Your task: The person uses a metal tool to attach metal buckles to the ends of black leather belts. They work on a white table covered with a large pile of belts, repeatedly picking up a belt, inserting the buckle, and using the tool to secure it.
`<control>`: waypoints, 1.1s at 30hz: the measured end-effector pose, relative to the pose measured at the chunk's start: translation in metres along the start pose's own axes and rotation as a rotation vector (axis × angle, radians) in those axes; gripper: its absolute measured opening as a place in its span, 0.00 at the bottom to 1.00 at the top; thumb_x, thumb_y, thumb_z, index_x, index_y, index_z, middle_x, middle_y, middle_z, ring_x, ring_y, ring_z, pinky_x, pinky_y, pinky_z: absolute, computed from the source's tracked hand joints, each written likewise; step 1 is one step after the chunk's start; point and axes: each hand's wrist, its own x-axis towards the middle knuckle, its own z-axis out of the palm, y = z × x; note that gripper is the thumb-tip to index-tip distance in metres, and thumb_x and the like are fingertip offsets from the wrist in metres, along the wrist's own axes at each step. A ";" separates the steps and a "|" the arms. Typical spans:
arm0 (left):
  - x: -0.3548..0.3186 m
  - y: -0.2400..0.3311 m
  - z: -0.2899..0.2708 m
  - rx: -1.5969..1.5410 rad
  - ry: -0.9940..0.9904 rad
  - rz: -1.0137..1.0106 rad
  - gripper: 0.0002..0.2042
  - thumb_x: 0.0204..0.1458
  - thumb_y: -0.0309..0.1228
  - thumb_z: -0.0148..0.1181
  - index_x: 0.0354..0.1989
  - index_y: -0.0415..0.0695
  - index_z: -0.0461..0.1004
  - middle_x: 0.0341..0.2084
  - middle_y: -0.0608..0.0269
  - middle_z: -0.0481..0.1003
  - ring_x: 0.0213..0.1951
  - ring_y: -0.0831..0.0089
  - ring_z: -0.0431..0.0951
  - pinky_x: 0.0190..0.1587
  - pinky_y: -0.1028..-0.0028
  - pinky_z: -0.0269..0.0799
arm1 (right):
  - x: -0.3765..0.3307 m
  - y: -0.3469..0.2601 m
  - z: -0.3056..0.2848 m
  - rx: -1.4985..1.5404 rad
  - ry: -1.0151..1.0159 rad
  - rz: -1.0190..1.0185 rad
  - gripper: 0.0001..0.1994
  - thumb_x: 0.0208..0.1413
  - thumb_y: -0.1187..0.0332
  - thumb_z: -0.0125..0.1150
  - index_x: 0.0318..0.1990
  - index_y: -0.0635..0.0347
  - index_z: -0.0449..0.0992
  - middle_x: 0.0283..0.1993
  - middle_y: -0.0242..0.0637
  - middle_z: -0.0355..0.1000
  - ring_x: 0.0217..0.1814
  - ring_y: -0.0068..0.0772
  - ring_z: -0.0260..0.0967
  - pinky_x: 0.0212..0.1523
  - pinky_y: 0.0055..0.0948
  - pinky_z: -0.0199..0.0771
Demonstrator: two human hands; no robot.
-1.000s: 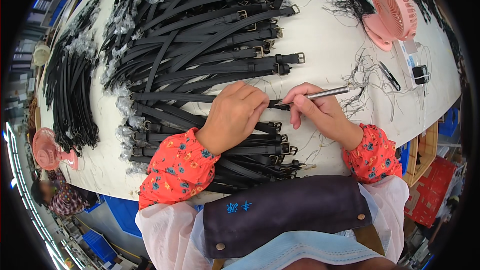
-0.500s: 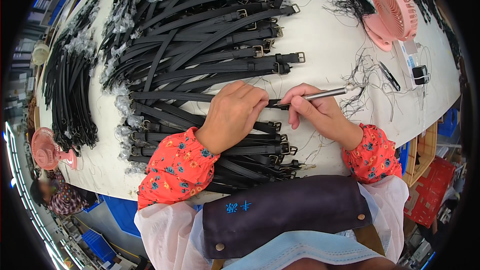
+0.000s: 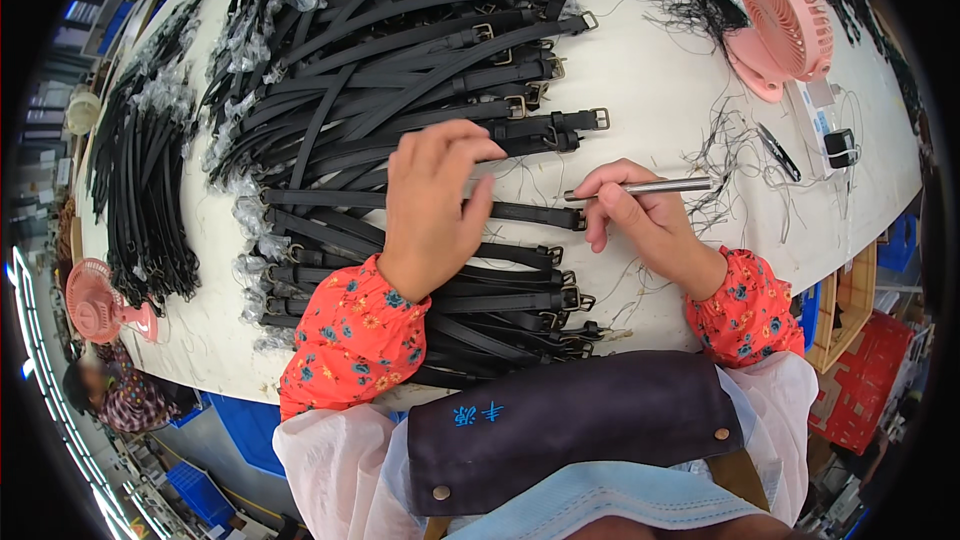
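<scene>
1. Head view: a black strap is seen lying across the white counter at the frame centre, under the left hand, whose grip is loosely open and resting on it.
2. A slim metal tool is pinched in the closed grip of the right hand, its tip at the strap's end.
3. A pink fan is seen at upper right, and black strap piles fill the upper left.

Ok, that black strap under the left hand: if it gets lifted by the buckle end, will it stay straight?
Probably not. The black strap is long and thin, like the curved ones piled nearby, so likely floppy. It looks light, and its tail may drag neighbours along.
</scene>
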 end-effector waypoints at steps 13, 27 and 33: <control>-0.014 -0.004 0.018 -0.176 -0.249 0.224 0.09 0.46 0.22 0.70 0.35 0.43 0.76 0.30 0.64 0.72 0.35 0.62 0.73 0.36 0.67 0.70 | 0.001 0.002 0.001 -0.008 0.027 -0.059 0.14 0.75 0.60 0.47 0.52 0.63 0.73 0.30 0.32 0.73 0.32 0.20 0.71 0.35 0.22 0.73; -0.012 0.009 0.011 -0.456 -0.411 -0.187 0.19 0.49 0.22 0.72 0.49 0.43 0.74 0.32 0.64 0.74 0.26 0.73 0.72 0.31 0.73 0.71 | -0.001 -0.001 0.002 0.009 0.065 -0.012 0.15 0.75 0.60 0.47 0.53 0.63 0.73 0.31 0.33 0.73 0.31 0.19 0.71 0.33 0.22 0.75; -0.012 0.013 0.013 -0.355 -0.354 -0.034 0.12 0.50 0.22 0.71 0.44 0.43 0.80 0.32 0.62 0.77 0.28 0.70 0.76 0.33 0.71 0.73 | -0.001 0.001 0.002 0.036 0.103 -0.005 0.15 0.75 0.60 0.48 0.51 0.63 0.73 0.28 0.32 0.73 0.28 0.19 0.71 0.30 0.20 0.74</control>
